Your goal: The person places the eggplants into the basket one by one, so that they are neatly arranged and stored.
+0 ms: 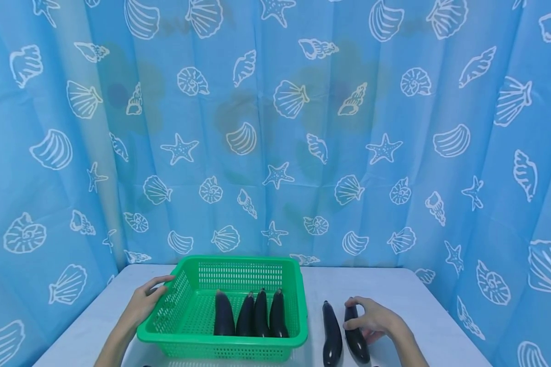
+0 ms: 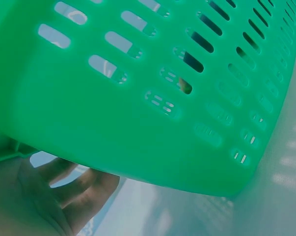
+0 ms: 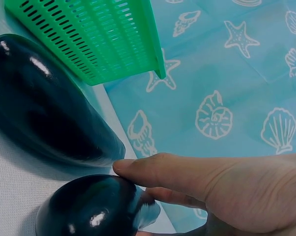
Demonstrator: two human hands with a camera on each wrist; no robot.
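Note:
Two dark purple eggplants lie on the white table right of a green plastic basket (image 1: 298,306). My right hand (image 1: 372,318) grips the stem half of the right eggplant (image 1: 359,349), with the thumb on its left side. Beside it, the other loose eggplant (image 1: 332,336) lies apart; in the right wrist view my thumb tip (image 3: 125,166) comes close to its narrow end. My left hand (image 1: 144,300) rests at the basket's left rim with fairly straight fingers (image 2: 84,189), partly hidden by the rim in the left wrist view. Several eggplants (image 1: 252,316) stand side by side in the basket's right half.
The white table (image 1: 358,280) carries the basket and the loose eggplants. A blue curtain (image 1: 275,153) with white shell and starfish prints hangs behind the table and along both sides.

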